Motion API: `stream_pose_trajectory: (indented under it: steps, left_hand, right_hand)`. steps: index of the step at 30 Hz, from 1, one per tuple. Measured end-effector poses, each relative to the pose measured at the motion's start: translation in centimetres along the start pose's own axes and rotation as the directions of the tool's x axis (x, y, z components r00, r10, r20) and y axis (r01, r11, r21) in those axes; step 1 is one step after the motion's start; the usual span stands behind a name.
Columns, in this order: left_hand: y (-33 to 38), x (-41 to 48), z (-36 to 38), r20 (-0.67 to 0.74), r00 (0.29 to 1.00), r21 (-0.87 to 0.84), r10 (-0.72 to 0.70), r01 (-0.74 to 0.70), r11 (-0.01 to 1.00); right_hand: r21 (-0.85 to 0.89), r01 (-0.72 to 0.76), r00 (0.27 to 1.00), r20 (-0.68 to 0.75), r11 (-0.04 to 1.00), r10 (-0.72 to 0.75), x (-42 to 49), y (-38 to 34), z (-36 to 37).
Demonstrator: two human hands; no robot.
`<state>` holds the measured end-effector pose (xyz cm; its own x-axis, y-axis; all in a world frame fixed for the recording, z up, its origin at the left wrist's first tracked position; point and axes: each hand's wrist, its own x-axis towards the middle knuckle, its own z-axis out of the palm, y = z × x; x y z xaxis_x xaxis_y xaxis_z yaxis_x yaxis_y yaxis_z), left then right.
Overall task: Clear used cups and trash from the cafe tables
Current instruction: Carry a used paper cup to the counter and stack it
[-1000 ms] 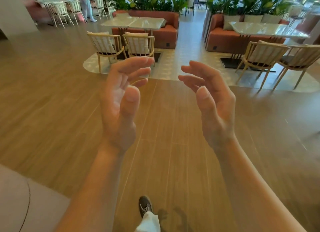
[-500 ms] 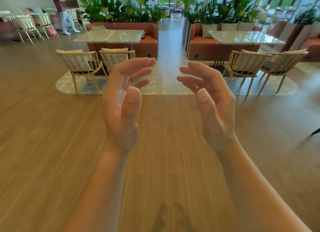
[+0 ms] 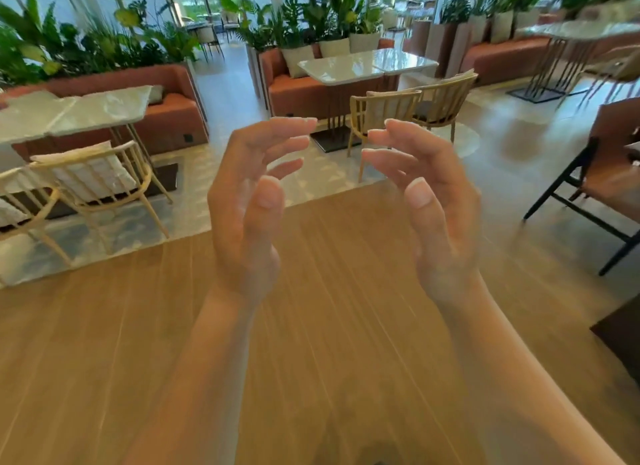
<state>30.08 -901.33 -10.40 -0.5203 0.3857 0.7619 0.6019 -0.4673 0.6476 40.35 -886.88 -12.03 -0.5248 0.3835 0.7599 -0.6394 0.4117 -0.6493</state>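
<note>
Since no cup or trash shows anywhere yet, expect light, tippable cups, perhaps with dregs: grip each round its middle, upright. Your left hand [image 3: 242, 215] and right hand [image 3: 440, 215] are loosely spread, holding nothing. Beyond your fingertips stand three marble tables: left table [image 3: 69, 112], centre table [image 3: 363, 64], far-right table [image 3: 581, 29]

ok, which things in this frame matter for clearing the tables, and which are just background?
Job:
left hand and right hand, both raised and holding nothing
left table, centre table, right table; I can make out no cups or trash on them

Background:
wooden chairs
black-framed chair
orange sofa
plants
wood floor
</note>
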Motion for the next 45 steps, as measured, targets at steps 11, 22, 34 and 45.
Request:
stream_pose_trajectory:
  steps: [11, 22, 34, 45]
  left_hand:
    - [-15.8, 12.6, 17.2, 0.192, 0.981, -0.226, -0.01, 0.054, 0.973]
    - [-33.2, 26.2, 31.1, 0.26, 0.964, -0.454, 0.061, 0.067, 0.888]
    - [-47.8, 39.6, 45.3, 0.379, 0.922, -0.54, 0.086, 0.144, 0.83]
    - [-58.4, 48.7, 64.8, 0.433, 0.894, -0.527, 0.113, 0.15, 0.836]
  right_hand:
    - [-0.232, -0.086, 0.98, -0.196, 0.969, 0.04, 9.2, 10.5, -17.7]
    - [-0.419, -0.076, 0.963, -0.266, 0.905, -0.042, 21.6, 22.7, -31.1]
    - [-0.503, -0.131, 0.914, -0.396, 0.854, -0.093, 33.4, 34.5, -44.8]
    - [-0.506, -0.104, 0.865, -0.471, 0.856, -0.174, 41.2, 44.4, -65.2]
